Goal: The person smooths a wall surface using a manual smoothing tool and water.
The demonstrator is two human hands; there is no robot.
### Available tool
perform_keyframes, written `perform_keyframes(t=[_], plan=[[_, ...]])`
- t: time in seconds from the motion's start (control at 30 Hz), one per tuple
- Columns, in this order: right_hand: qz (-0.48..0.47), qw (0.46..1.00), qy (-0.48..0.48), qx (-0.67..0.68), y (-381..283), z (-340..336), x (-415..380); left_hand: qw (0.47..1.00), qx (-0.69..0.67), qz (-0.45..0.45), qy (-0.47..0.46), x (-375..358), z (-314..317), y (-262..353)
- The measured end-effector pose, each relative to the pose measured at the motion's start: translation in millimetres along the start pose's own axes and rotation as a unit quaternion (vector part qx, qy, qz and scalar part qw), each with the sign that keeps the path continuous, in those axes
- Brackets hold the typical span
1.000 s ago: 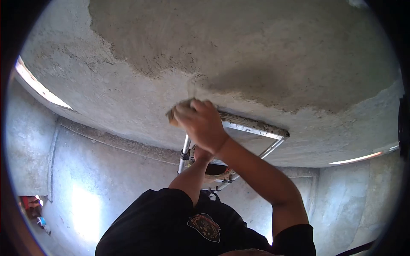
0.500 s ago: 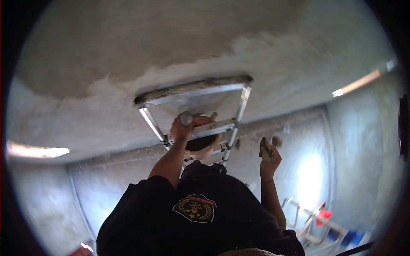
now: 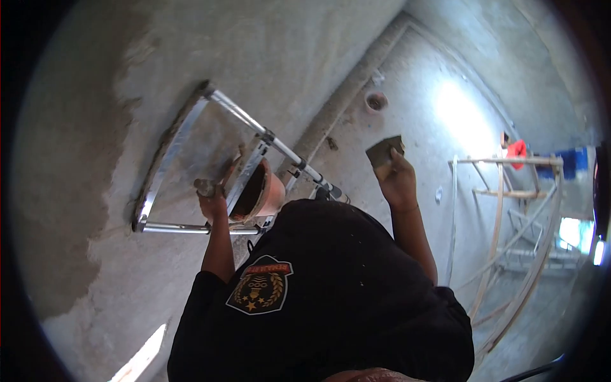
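Observation:
My left hand is closed around a rounded grey end of something I cannot make out. It is beside an orange-brown bucket set within the top of an aluminium ladder. The bucket's inside is dark, and a short handle sticks up near its rim. Away from the ladder, on the right, my right hand grips a thin, flat, rectangular scraper, thumb pressed on its face.
A plastered wall with darker damp patches rises beside the ladder. A second bucket stands on the floor far below. Wooden and metal scaffolding stands at the right, with a red item and blue material near it.
The view has swung round to the right, bringing the scaffolding further in. My right hand is raised, with the scraper's flat face now showing. My left hand stays by the bucket.

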State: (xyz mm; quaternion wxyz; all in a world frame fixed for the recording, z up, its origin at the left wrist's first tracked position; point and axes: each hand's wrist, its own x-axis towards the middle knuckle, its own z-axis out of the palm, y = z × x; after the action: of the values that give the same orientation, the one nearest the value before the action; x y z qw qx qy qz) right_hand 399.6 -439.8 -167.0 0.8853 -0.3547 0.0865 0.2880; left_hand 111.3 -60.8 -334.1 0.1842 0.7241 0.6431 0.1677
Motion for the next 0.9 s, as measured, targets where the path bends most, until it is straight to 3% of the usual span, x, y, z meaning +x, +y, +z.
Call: perform_keyframes(t=[0.07,0.27,0.33,0.37,0.4,0.47,0.5,0.6,0.63,0.67,0.7,0.73,0.8,0.83,0.87,0.9], plan=[[0.025,0.997,-0.036,0.069,-4,-1,0,0.999,-0.033,-0.007,0.033,-1,0,2],[0.032,0.996,-0.070,0.048,-12,32,-4,0.985,-0.093,0.104,0.100,4,7,-10],[0.032,0.996,-0.070,0.052,-12,38,0,0.988,-0.125,0.057,0.070,-5,0,-1],[0.042,0.994,-0.079,0.060,-11,40,3,0.976,-0.156,0.122,0.093,-8,1,-3],[0.054,0.993,-0.085,0.067,-9,39,5,0.977,-0.148,0.127,0.087,-11,-5,6],[0.067,0.991,-0.077,0.083,-3,36,11,0.908,-0.154,0.358,0.152,-14,-15,30],[0.079,0.989,-0.081,0.091,0,35,13,0.890,-0.195,0.388,0.138,-21,-21,48],[0.092,0.986,-0.091,0.109,7,33,19,0.889,-0.136,0.433,0.070,-24,-39,83],[0.099,0.985,-0.092,0.104,7,37,19,0.883,-0.233,0.401,0.068,-30,-38,98],[0.094,0.988,-0.089,0.090,7,43,16,0.886,-0.232,0.396,0.070,-28,-37,104],[0.089,0.989,-0.086,0.076,7,48,14,0.878,-0.270,0.394,-0.005,-27,-43,116],[0.092,0.989,-0.087,0.075,7,50,14,0.854,-0.164,0.494,0.015,-22,-54,128],[0.089,0.993,-0.076,0.013,8,53,14,0.732,0.017,0.674,0.101,-18,-88,169],[0.091,0.993,-0.078,0.012,6,57,14,0.828,-0.198,0.513,-0.109,-31,-95,186],[0.106,0.992,-0.070,0.010,6,60,14,0.821,-0.388,0.288,-0.304,-41,-100,198],[0.122,0.991,-0.061,0.008,6,62,13,0.822,-0.387,0.287,-0.303,-43,-107,208]])
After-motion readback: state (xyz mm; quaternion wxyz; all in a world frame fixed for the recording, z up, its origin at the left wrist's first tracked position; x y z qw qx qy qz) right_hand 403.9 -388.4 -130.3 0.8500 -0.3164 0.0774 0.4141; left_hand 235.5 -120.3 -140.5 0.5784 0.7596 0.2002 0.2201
